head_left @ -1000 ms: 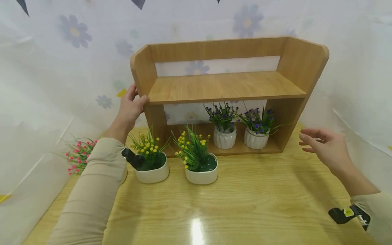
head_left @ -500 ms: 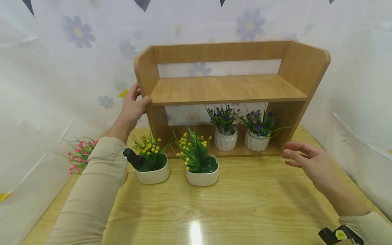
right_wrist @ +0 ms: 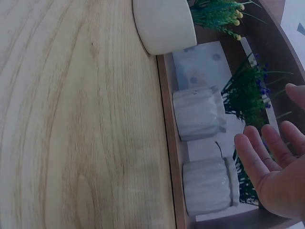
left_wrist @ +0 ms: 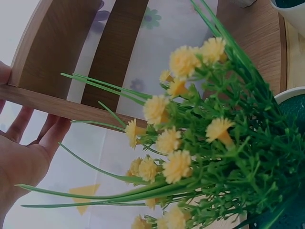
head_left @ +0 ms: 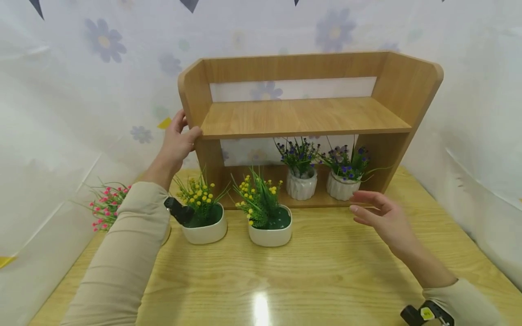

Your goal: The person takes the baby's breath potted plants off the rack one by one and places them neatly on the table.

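Note:
At the left side panel of a two-tier wooden shelf (head_left: 306, 115), my left hand (head_left: 173, 145) holds on, thumb at the front edge and fingers behind the panel. In the left wrist view the fingers (left_wrist: 55, 136) show past that panel. My right hand (head_left: 381, 217) hovers with relaxed fingers in front of the lower tier, holding nothing. Nearest to it is a white ribbed pot of purple flowers (head_left: 342, 186); a similar white pot (head_left: 301, 184) stands to its left. Both pots sit on the lower tier.
Two cream oval pots of yellow flowers, a left one (head_left: 205, 230) and a right one (head_left: 270, 234), stand on the wooden table (head_left: 326, 271) before the shelf. Pink flowers (head_left: 108, 203) are at the far left, partly behind my left sleeve. A flower-patterned cloth (head_left: 253, 27) hangs behind.
My right hand has moved left, from beyond the shelf's right side to in front of the right purple-flower pot. My left hand stays on the shelf's panel.

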### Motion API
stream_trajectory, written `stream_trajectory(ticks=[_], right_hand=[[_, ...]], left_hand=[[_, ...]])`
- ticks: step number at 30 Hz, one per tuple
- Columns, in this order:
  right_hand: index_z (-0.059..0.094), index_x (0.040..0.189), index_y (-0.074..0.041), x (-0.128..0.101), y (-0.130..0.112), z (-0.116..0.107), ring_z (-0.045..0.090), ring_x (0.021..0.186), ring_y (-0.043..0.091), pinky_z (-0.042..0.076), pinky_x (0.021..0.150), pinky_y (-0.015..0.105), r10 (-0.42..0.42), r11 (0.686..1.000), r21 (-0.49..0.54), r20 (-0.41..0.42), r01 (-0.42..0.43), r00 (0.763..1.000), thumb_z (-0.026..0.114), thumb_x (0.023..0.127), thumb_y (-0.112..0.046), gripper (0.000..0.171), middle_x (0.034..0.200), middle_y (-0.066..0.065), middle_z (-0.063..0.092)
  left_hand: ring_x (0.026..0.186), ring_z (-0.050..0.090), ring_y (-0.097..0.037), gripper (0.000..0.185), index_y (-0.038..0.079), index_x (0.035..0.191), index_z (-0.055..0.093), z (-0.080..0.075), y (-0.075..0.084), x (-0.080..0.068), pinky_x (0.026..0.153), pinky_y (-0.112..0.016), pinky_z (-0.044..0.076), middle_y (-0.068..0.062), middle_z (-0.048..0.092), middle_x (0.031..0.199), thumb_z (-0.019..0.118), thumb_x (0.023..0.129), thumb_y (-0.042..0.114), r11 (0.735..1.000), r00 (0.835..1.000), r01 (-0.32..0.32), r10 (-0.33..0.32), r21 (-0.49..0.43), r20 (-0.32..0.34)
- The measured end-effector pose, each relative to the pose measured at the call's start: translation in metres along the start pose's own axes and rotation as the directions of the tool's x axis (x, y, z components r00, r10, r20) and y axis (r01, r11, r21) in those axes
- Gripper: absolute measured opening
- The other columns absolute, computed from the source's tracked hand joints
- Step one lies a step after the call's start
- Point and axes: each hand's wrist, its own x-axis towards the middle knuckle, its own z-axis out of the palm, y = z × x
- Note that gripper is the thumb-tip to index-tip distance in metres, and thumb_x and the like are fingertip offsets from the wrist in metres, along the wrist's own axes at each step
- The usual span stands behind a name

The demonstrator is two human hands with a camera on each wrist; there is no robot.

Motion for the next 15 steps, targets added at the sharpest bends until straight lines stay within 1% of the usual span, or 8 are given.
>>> stream_trajectory(ticks=[2,6,11,15], right_hand=[[0.062,0.13,-0.004,0.002,0.001,0.006,0.07,0.101,0.013,0.058,0.081,0.03,0.013,1.0,-0.005,0.005,-0.013,1.0,0.066,0.097,-0.003,0.034,0.121,-0.002,0.067],[0.061,0.131,-0.006,0.008,0.004,0.015,0.07,0.101,0.012,0.058,0.081,0.032,0.027,1.0,-0.001,0.008,-0.027,1.0,0.068,0.096,-0.005,0.036,0.122,-0.002,0.065],[0.058,0.133,-0.006,0.014,0.008,0.024,0.069,0.103,0.011,0.058,0.08,0.034,0.034,0.999,0.039,0.024,-0.035,0.999,0.068,0.096,-0.004,0.039,0.123,-0.003,0.065],[0.054,0.137,-0.004,0.02,0.011,0.032,0.068,0.103,0.01,0.058,0.081,0.035,0.063,0.998,0.024,0.03,-0.064,0.998,0.069,0.095,-0.006,0.045,0.125,-0.002,0.062]], left_hand=[[0.132,0.046,-0.034,0.068,0.03,0.157,0.034,0.0,0.0,0.0,0.104,-0.058,0.042,-0.01,0.038,0.151,0.055,0.095,0.01,1.0,1.0,0.003,-0.003,0.001,-0.001],[0.131,0.047,-0.034,0.068,0.03,0.156,0.034,0.0,0.0,0.0,0.104,-0.058,0.042,-0.01,0.039,0.151,0.055,0.095,0.009,1.0,1.0,0.003,-0.003,-0.008,0.001],[0.13,0.047,-0.034,0.068,0.029,0.156,0.035,0.0,0.0,0.0,0.104,-0.058,0.043,-0.011,0.039,0.149,0.054,0.094,0.008,1.0,1.0,-0.006,0.007,-0.02,0.006],[0.132,0.046,-0.034,0.068,0.029,0.157,0.034,-0.001,-0.001,0.0,0.104,-0.058,0.042,-0.011,0.038,0.15,0.055,0.094,0.009,1.0,1.0,-0.008,0.008,-0.013,0.007]])
